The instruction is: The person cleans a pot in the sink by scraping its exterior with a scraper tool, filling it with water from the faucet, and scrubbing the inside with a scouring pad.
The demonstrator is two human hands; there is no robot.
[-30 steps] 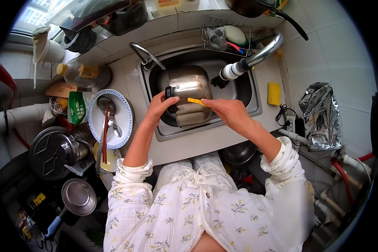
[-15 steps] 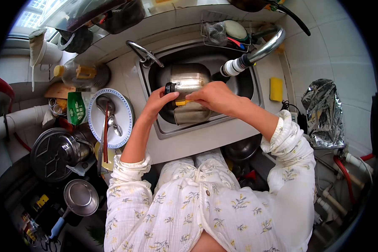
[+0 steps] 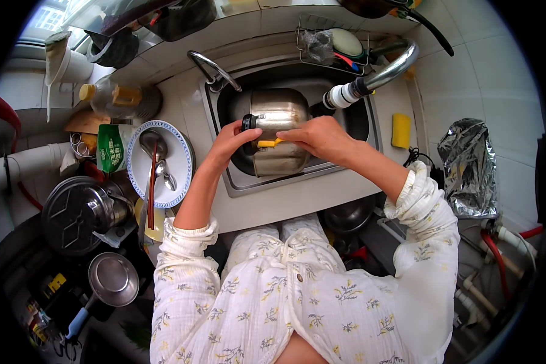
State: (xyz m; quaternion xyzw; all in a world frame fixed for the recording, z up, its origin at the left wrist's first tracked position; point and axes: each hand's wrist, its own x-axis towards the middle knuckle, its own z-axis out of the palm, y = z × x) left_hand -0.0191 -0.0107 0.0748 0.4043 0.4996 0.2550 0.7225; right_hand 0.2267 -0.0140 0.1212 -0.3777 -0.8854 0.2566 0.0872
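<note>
A brownish, stained stainless-steel pot lies in the sink basin with its curved side up. My left hand is closed round the black handle at the pot's left end, thumb resting toward the metal. My right hand pinches a small yellow tool, whose head lies against the pot's side. The tool's exact kind does not show. The fingertips of both hands are close together over the pot.
A steel sink surrounds the pot, with a curved faucet at right and a thinner tap at left. A blue-rimmed bowl holds spoons and chopsticks. A yellow sponge and foil-covered object are at right.
My right hand has drawn slightly right along the pot, and more of the yellow tool shows. The left hand keeps its hold on the black handle. The whole view has shifted a little.
</note>
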